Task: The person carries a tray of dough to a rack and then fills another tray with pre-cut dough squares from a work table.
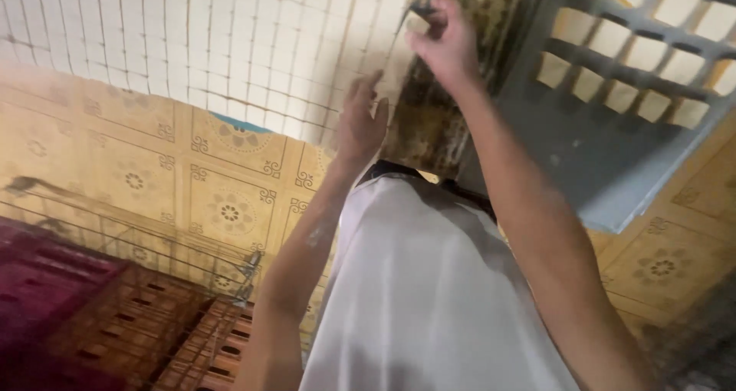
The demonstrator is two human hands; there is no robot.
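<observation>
My right hand (447,42) is raised against a dark, stained strip of wall (429,123), with its fingers pinched on a small pale object with a dark edge (418,19). What the object is cannot be told. My left hand (360,123) is lower and to the left, fingers spread, holding nothing, at the edge of a wire mesh (230,46) that covers white tiles. A white cloth (422,284) with a dark upper rim hangs between my two forearms.
A grey door with a lattice of square openings (613,130) stands at the right. Yellow patterned tiles (222,199) lie below the mesh. At the lower left are brown slotted crates (130,322) behind thin wire bars, and a dark red surface (38,284).
</observation>
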